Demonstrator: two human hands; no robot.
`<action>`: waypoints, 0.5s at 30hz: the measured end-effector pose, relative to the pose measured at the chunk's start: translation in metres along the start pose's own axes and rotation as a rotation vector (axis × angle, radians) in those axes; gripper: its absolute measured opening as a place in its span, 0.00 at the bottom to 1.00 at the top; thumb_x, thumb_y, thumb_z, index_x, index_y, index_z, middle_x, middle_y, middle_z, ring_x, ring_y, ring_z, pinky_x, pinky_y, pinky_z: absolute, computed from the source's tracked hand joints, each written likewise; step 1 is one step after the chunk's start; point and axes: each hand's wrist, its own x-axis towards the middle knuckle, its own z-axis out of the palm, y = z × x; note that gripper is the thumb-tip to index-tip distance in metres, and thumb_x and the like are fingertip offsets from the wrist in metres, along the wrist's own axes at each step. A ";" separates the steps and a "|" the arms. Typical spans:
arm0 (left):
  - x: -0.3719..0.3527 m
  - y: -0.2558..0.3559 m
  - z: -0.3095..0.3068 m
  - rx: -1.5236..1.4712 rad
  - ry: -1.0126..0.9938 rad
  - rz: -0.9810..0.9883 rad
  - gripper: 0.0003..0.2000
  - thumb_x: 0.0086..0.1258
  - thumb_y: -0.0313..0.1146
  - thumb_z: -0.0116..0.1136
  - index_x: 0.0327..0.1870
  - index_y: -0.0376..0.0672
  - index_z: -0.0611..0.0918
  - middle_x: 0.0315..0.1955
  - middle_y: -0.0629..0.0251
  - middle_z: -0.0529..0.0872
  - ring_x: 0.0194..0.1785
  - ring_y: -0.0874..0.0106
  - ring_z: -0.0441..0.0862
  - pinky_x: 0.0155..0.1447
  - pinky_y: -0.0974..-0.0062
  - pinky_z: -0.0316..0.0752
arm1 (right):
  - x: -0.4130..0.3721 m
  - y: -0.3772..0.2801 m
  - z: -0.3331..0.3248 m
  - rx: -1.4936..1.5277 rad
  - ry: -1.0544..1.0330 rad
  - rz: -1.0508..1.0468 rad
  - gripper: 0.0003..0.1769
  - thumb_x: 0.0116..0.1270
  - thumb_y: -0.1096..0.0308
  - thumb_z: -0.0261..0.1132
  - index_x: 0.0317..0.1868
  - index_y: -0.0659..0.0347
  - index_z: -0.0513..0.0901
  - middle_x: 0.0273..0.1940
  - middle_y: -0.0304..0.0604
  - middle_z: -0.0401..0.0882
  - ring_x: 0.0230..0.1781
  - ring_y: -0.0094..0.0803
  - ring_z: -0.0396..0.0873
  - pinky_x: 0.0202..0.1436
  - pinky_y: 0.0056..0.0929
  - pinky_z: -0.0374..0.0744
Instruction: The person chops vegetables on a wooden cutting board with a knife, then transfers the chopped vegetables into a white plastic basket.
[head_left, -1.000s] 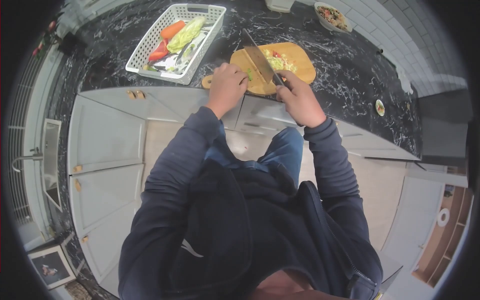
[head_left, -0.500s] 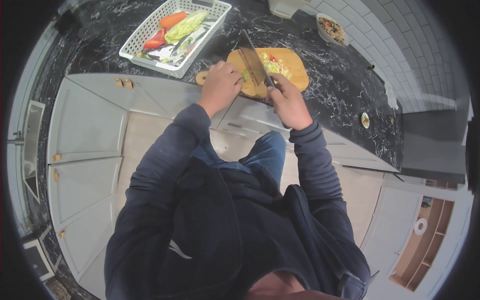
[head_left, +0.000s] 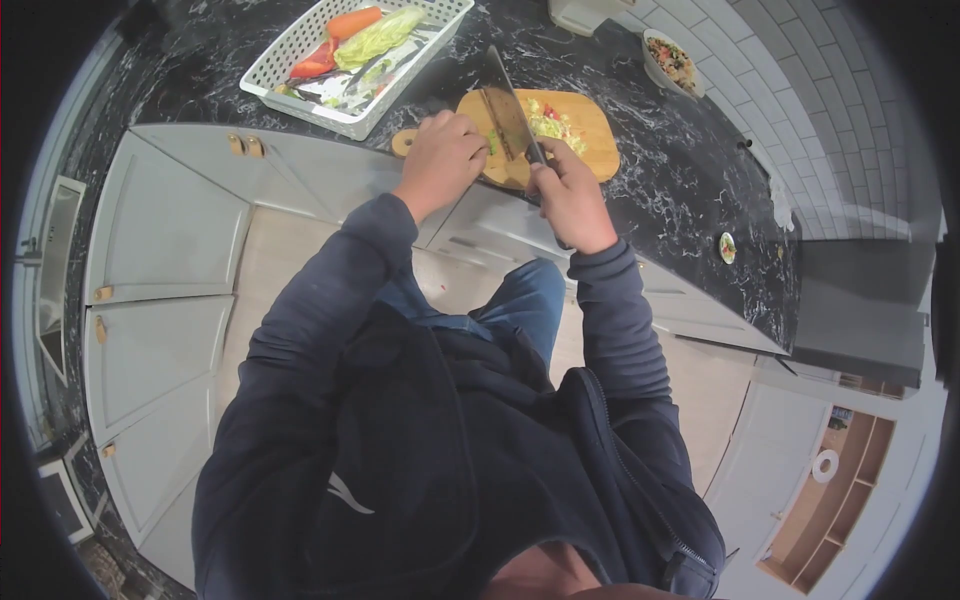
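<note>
My right hand grips the handle of a large kitchen knife, its broad blade pointing away over a wooden cutting board. On the left part of the board, my left hand has its fingers curled together just left of the blade. Whatever those fingers hold is hidden, though a bit of green shows beside the fingertips. Chopped pale green and red vegetables lie on the board to the right of the knife.
A white perforated basket at the back left holds a carrot, a leafy lettuce piece and a red pepper piece. Farther right stand a bowl of mixed chopped food and a small dish.
The camera view has shifted slightly. Both hands and the knife keep nearly the same place at the board, the blade standing a little more upright in view.
</note>
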 end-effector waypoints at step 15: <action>0.000 0.000 -0.001 0.001 0.042 0.042 0.14 0.68 0.32 0.47 0.24 0.43 0.82 0.26 0.71 0.75 0.35 0.65 0.68 0.38 0.67 0.63 | -0.003 -0.008 0.002 -0.021 0.011 0.003 0.22 0.61 0.65 0.46 0.55 0.59 0.72 0.27 0.41 0.75 0.18 0.28 0.65 0.32 0.28 0.67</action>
